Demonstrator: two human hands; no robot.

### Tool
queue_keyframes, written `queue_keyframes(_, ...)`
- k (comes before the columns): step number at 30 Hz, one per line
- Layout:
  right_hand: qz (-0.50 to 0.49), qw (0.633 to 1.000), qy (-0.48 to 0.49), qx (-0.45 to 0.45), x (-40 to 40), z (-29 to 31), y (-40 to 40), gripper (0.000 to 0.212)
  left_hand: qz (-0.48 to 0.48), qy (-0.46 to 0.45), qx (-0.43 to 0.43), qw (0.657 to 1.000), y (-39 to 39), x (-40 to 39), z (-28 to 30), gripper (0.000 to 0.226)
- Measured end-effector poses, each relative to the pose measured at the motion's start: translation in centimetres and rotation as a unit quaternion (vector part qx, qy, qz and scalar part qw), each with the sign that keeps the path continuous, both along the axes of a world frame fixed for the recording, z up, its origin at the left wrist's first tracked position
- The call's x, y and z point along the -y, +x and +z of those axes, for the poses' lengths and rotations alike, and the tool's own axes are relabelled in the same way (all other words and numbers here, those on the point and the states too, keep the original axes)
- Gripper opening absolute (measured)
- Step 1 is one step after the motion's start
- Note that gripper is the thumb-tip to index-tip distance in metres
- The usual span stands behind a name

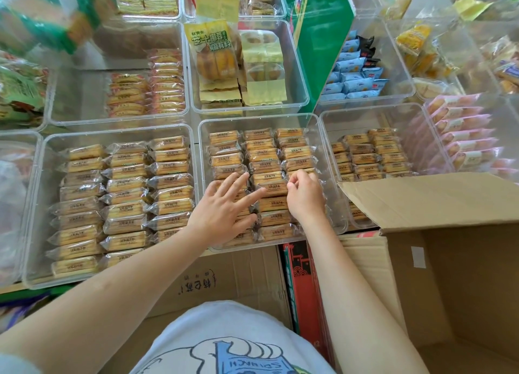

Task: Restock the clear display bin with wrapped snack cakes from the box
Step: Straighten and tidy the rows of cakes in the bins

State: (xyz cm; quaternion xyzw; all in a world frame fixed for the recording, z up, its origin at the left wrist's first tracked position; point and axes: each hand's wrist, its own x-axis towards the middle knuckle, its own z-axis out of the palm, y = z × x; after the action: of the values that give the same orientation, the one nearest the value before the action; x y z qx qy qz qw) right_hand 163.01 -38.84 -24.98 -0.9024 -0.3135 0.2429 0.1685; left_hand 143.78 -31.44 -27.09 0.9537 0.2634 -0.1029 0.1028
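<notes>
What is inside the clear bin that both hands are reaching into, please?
The clear bin holds three columns of wrapped snack cakes. The left hand and right hand cover some; lower layers are hidden.

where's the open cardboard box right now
In the head view, the open brown cardboard box sits at lower right, just right of the right hand, below the clear display bins.

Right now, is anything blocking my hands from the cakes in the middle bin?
Nothing visible. The left hand lies flat on the snack cakes in the open-topped clear bin; the right hand pinches a wrapper in the right column.
</notes>
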Motion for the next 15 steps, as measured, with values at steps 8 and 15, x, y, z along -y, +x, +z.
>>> queue_keyframes(8,0.035,0.997,-0.028,0.064,0.2,-0.8,-0.7,0.011,0.009,-0.003,-0.042,0.999,0.4,0.1,0.1,0.062)
queue_keyframes(15,0.019,0.994,-0.028,0.1,-0.1,-1.8,-1.1,0.01,0.013,0.005,-0.061,0.998,0.8,0.2,0.3,0.066)
